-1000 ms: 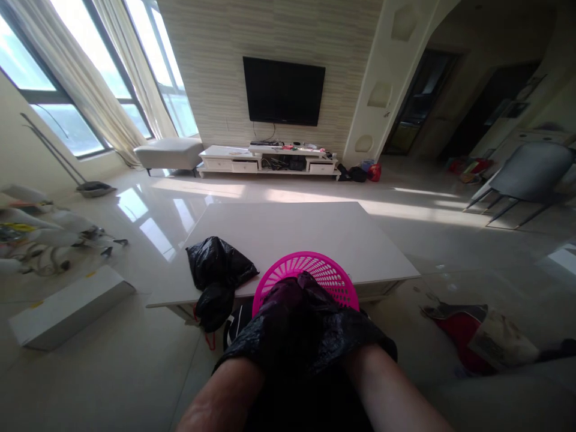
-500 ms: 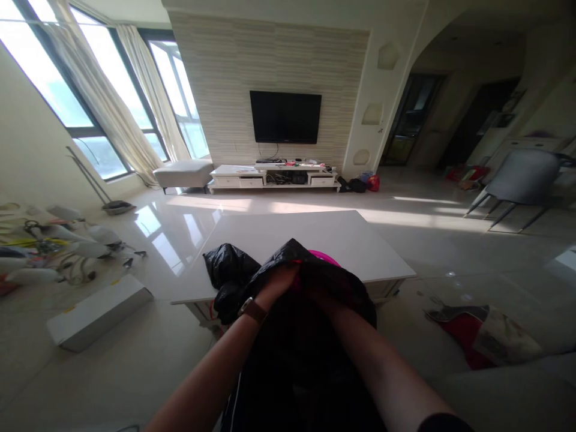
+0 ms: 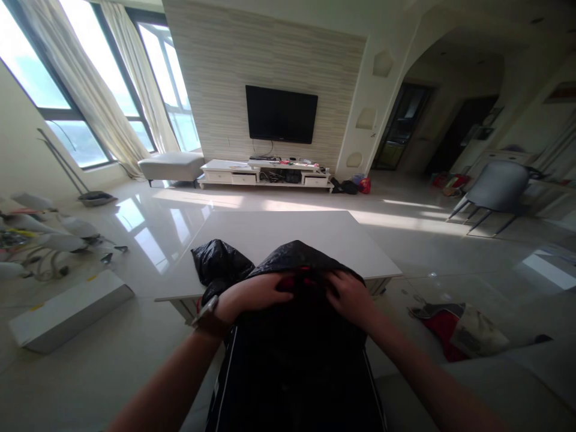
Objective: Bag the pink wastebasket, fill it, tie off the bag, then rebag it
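A black plastic bag (image 3: 299,255) spreads over the near edge of the white table, its mouth towards me. Something pinkish red (image 3: 306,277) shows dimly inside the opening. At the left of that mouth my left hand (image 3: 254,294), with a watch on its wrist, has its fingers bent at the plastic; the fingertips are in shadow. My right hand (image 3: 353,297) curls its fingers on the opening's right side. Close to my left hand, a bunched black plastic bag (image 3: 220,261) lies on the table. Dark clothing with thin white stripes fills the bottom middle.
The white table (image 3: 292,225) stands before me. A long white box (image 3: 72,312) and pale jointed equipment (image 3: 54,234) lie on the floor at left. Red and patterned cloth (image 3: 463,330) lies at right. A TV (image 3: 281,114), a low cabinet (image 3: 270,174) and a grey chair (image 3: 495,189) are farther off.
Both hands have drawn back out of the bag's mouth and moved apart. The bright pink rim behind the bag is now covered. The view has shifted slightly right.
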The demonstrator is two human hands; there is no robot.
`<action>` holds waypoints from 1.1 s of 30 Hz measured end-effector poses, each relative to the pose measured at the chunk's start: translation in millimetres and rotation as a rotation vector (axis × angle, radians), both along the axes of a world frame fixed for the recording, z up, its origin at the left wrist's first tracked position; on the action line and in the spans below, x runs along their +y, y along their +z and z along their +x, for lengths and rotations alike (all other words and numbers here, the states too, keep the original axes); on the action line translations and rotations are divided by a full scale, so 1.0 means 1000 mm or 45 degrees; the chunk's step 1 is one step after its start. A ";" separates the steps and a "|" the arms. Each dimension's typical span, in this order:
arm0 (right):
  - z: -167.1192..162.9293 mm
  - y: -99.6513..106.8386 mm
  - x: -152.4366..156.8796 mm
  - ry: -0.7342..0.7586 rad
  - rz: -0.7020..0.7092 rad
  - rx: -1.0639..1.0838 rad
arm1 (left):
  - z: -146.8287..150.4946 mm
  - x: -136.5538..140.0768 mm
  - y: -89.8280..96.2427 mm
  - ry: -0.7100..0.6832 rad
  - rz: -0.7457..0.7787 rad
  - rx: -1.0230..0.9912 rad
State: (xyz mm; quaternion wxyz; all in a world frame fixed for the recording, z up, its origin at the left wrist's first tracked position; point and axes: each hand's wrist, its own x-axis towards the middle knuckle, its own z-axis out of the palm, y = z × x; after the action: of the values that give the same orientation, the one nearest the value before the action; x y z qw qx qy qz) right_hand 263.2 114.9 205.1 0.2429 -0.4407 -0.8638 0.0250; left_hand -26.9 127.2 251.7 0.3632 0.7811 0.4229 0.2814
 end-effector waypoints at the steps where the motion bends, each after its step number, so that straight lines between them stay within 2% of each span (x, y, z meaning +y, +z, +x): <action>1: 0.011 0.003 0.002 -0.016 0.046 0.018 | -0.011 -0.008 0.003 -0.115 -0.078 0.053; 3: 0.028 0.007 0.010 -0.046 0.192 0.040 | -0.028 -0.018 0.006 -0.131 -0.087 0.083; 6: 0.038 0.008 0.020 -0.112 0.524 0.032 | -0.042 -0.020 0.001 0.080 0.123 0.125; 10: 0.038 0.007 0.025 -0.129 0.863 -0.008 | -0.043 -0.011 -0.013 0.355 0.428 0.298; 12: 0.038 0.007 0.026 -0.241 0.973 -0.077 | -0.041 -0.006 -0.020 0.387 0.484 0.298; 13: 0.039 0.006 0.026 -0.311 0.969 -0.113 | -0.041 -0.003 -0.024 0.370 0.457 0.270; 16: 0.047 0.006 0.032 -0.375 0.716 -0.053 | -0.045 0.004 -0.034 0.340 0.263 0.125; 20: 0.058 0.009 0.045 -0.235 0.256 0.467 | -0.060 0.016 -0.042 0.442 0.014 -0.292; 24: 0.058 0.017 0.065 -0.287 -0.534 1.009 | -0.078 0.030 -0.040 0.477 -0.208 -0.495; 26: 0.054 0.020 0.079 -0.296 -0.839 1.155 | -0.083 0.037 -0.039 0.459 -0.289 -0.513; 29: 0.048 0.018 0.106 -0.272 -1.053 1.244 | -0.083 0.048 -0.041 0.457 -0.414 -0.559; 33: 0.035 0.000 0.144 -0.340 -1.140 1.369 | -0.067 0.068 -0.055 0.524 -0.596 -0.674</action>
State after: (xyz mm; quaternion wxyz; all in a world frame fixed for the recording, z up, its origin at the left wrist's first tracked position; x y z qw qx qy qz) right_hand 298.7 258.8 205.5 0.4319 -0.5271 -0.4698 0.5613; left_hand -93.7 195.5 196.3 0.5636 0.4770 0.5150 0.4354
